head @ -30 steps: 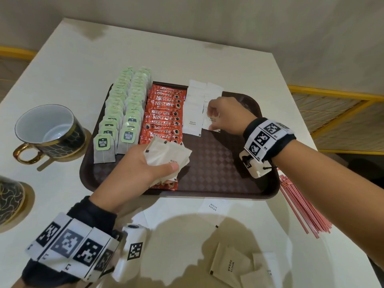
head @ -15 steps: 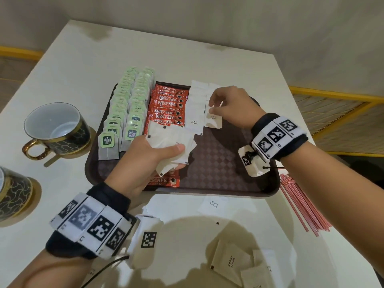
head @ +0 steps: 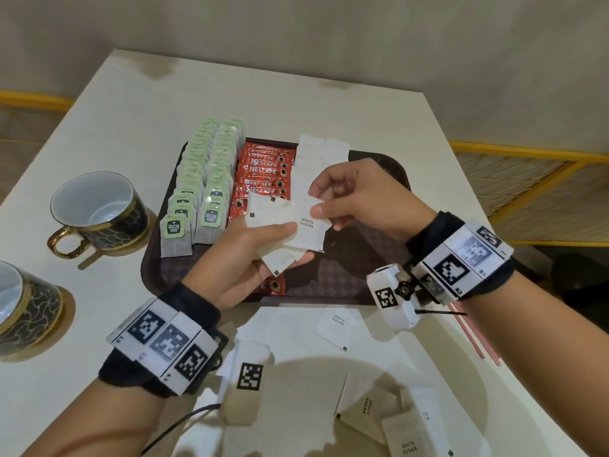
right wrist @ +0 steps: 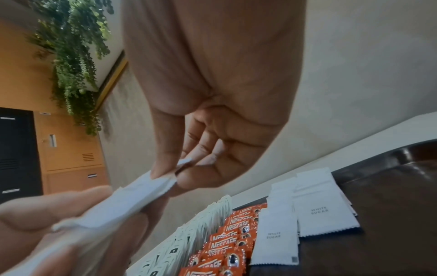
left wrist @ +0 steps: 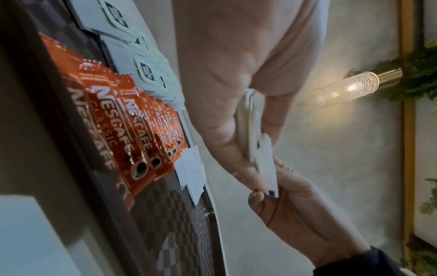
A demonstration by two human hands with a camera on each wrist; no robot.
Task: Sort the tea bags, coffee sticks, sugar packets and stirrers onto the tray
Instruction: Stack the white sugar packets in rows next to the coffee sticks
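Several sugar packets (head: 280,232) sit fanned in the left hand (head: 237,258) above the tray (head: 346,278); the right hand (head: 359,199) pinches the top one's edge. Pulling it could drag neighbours loose, scattering them over the coffee sticks (head: 263,173)

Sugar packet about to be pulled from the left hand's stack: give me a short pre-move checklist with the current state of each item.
1. Right hand pinches the top sugar packet: ok.
2. Left hand holds the rest of the stack: ok.
3. Only one packet caught in the pinch: cannot tell; the edges overlap in the right wrist view.
4. Sugar rows on the tray have bare tray in front of them: ok, beside the Nescafe sticks.
5. Loose sugar packets on the table left to sort: not ok, several lie off the tray.
6. Stirrers on the tray: not ok, they lie on the table.
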